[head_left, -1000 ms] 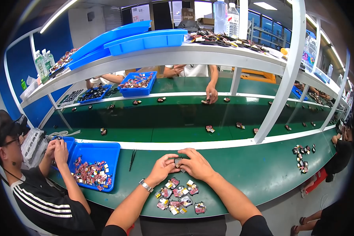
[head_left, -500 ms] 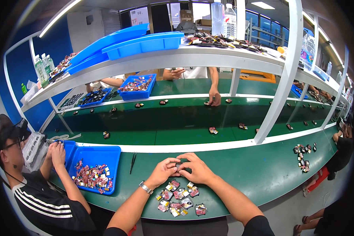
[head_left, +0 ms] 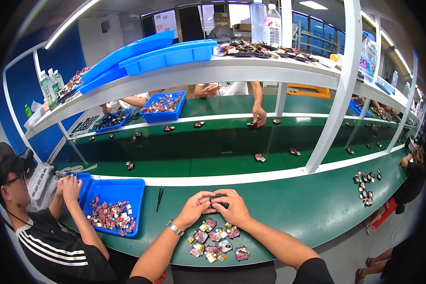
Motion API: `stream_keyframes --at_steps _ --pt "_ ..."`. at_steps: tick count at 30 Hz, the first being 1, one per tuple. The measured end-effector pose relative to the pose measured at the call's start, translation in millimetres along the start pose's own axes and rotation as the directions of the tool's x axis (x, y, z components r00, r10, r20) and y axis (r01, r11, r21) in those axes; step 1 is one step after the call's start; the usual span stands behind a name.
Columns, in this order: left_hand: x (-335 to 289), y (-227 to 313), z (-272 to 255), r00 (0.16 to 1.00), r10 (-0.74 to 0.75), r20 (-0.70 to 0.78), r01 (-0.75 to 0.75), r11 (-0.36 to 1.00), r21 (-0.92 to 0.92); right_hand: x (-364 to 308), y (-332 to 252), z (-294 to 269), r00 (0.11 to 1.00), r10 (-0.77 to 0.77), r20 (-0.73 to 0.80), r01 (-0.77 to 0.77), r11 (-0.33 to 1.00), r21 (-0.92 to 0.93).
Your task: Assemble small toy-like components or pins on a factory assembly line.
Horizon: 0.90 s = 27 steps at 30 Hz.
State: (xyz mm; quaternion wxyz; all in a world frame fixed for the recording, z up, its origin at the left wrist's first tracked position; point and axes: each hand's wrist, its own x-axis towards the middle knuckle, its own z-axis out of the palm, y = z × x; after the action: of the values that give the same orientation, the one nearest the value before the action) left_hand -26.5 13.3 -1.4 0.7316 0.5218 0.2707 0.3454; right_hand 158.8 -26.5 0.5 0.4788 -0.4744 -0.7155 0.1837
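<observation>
Above the front edge of the green bench, my left hand (head_left: 195, 209) and my right hand (head_left: 232, 208) meet around a small black plastic housing (head_left: 214, 199). Both thumbs and forefingers are closed on it, and the fingers hide most of it. Just below my hands lies a loose group of small circuit-board assemblies (head_left: 212, 237), with reddish boards, silver-and-yellow cells and dark casings. A pair of dark tweezers (head_left: 160, 199) rests on the bench to the left of my left hand.
Left of the tweezers, a blue tray (head_left: 133, 188) holds many reddish boards, beside a co-worker (head_left: 52, 232). Beyond a white rail (head_left: 189, 180), assemblies lie on a green belt (head_left: 213, 163). A white post (head_left: 333, 104) rises right; another group of assemblies (head_left: 365, 189) sits far right.
My fingers have shifted around the black housing, the right hand's fingers now lying more over its top. Assemblies on the belt have drifted slightly right. The view has tilted a little.
</observation>
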Motion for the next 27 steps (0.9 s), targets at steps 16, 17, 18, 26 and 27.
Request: stream_keyframes --at_steps 16,17,18,26,27 --pt "-2.1 -3.7 2.4 0.996 0.054 -0.066 -0.051 0.998 0.04 0.0 -4.3 5.0 1.0 -0.017 0.019 0.016 1.0 0.024" --pt "-1.1 -2.8 3.3 0.997 0.051 -0.064 -0.048 0.998 0.04 0.6 -6.5 2.9 0.999 -0.032 0.021 0.032 0.999 0.016" --pt "-0.2 -1.5 4.3 0.997 0.053 -0.061 -0.052 0.998 0.017 0.3 -7.2 1.3 0.999 -0.047 0.023 0.046 0.999 0.007" --pt "-1.1 -1.3 5.5 0.995 0.066 -0.08 -0.065 0.998 0.021 0.4 -7.9 2.1 0.997 -0.068 0.036 0.069 0.997 -0.033" --pt "-1.3 -1.0 8.6 0.994 0.073 -0.086 -0.074 0.997 -0.007 0.9 -7.3 0.6 0.996 -0.087 -0.01 0.086 0.996 -0.036"
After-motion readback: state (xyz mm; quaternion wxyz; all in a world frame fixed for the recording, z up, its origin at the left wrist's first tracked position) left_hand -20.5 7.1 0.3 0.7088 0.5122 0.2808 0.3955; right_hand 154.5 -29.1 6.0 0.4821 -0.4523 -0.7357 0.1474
